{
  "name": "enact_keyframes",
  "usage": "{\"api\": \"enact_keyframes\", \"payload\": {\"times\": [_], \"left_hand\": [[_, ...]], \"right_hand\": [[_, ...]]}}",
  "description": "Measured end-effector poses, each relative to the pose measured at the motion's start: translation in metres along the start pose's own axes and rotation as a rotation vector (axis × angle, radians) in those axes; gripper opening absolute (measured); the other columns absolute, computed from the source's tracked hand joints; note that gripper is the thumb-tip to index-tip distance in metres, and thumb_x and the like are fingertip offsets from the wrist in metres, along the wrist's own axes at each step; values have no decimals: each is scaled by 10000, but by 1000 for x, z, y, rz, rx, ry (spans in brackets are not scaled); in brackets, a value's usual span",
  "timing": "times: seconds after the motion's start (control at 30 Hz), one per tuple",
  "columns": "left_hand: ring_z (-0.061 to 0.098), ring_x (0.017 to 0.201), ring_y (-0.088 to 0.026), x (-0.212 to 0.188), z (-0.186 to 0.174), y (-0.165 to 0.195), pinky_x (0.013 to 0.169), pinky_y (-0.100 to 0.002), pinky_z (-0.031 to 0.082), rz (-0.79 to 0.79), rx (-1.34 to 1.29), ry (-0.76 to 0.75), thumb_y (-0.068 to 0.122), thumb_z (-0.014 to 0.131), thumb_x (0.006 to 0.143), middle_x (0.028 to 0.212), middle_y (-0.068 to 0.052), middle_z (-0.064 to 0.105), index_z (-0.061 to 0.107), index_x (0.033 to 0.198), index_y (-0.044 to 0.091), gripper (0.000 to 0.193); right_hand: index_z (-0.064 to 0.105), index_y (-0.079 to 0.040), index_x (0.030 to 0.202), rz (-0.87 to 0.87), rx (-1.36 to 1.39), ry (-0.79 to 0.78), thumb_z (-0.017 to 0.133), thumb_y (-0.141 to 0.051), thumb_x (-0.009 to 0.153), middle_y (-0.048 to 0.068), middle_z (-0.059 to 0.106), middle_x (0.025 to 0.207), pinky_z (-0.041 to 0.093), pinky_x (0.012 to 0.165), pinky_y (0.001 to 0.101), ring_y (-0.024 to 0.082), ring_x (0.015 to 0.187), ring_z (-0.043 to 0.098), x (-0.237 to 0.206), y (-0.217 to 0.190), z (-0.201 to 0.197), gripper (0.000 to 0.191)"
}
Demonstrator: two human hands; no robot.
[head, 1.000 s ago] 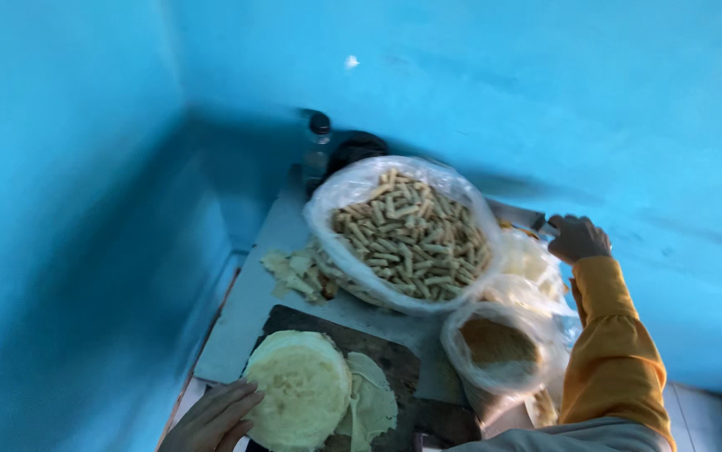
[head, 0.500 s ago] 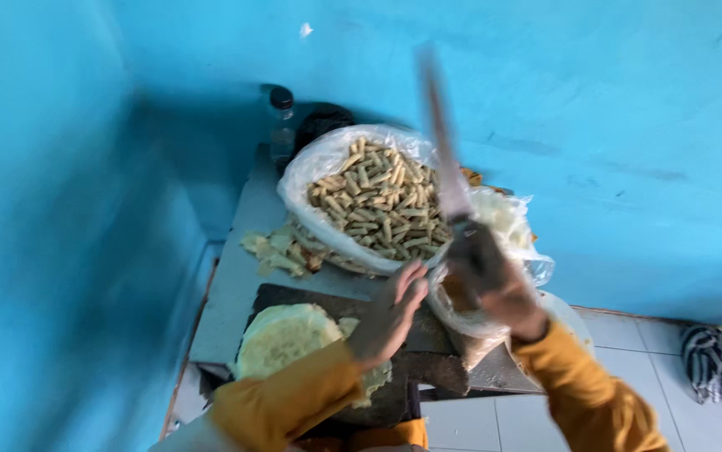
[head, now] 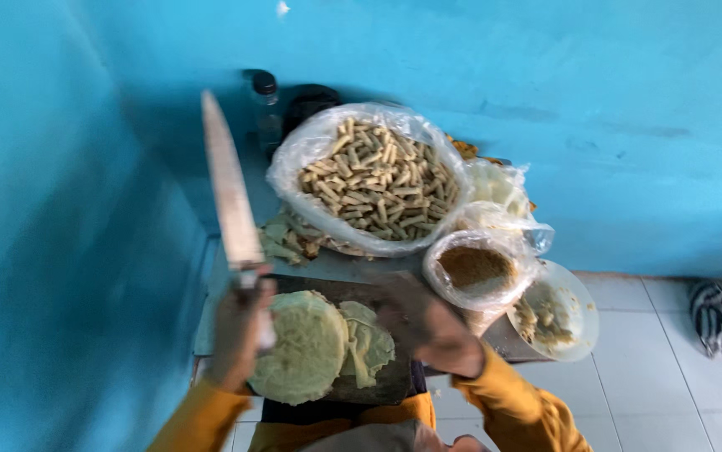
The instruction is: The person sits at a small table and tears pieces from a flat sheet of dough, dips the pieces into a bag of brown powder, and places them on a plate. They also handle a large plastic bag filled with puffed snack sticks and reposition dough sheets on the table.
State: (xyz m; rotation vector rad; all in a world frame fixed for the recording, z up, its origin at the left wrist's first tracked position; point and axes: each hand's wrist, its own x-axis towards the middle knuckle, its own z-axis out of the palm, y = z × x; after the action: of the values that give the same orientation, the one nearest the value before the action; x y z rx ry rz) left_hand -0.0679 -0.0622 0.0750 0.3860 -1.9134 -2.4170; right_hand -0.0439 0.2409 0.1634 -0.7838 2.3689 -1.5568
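Left hand (head: 239, 331) has fingers clenched round the handle of a long, stiff knife (head: 229, 188), correctly clear of the blade; right hand (head: 428, 326), fingers loosely curled, hovers beside the firm, roll-prone cabbage (head: 302, 347).

A cramped home kitchen corner is shown: food bags (head: 375, 180) and a cutting board (head: 373, 381) are set on a small table (head: 327, 268) against blue walls (head: 545, 100), above a tiled floor (head: 671, 377).

Long pale-bladed knife (head: 229, 188) upright, point up, pale green halved cabbage (head: 302, 347) flat on dark cutting board (head: 378, 385)
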Motion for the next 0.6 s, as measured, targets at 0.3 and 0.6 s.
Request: {"api": "enact_keyframes", "payload": {"times": [0.3,0.6], "left_hand": [[637,667,-167,49,-74,-15,571,-326,551,-7,352,171,243,695,965,843,-120,658,519,1037,-47,347],[624,777,-267,76,-73,-9,675,-422,466,0,740,188,410,762,912,860,-162,714,750,998,-16,435]], "right_hand": [[643,-31,1347,403,-193,856,621,7,967,133,755,1116,593,750,315,213,925,712,-129,85,-44,383],[322,-38,1558,391,-239,888,625,53,886,152,672,1301,589,874,336,221,1091,714,-131,126,0,743]]}}
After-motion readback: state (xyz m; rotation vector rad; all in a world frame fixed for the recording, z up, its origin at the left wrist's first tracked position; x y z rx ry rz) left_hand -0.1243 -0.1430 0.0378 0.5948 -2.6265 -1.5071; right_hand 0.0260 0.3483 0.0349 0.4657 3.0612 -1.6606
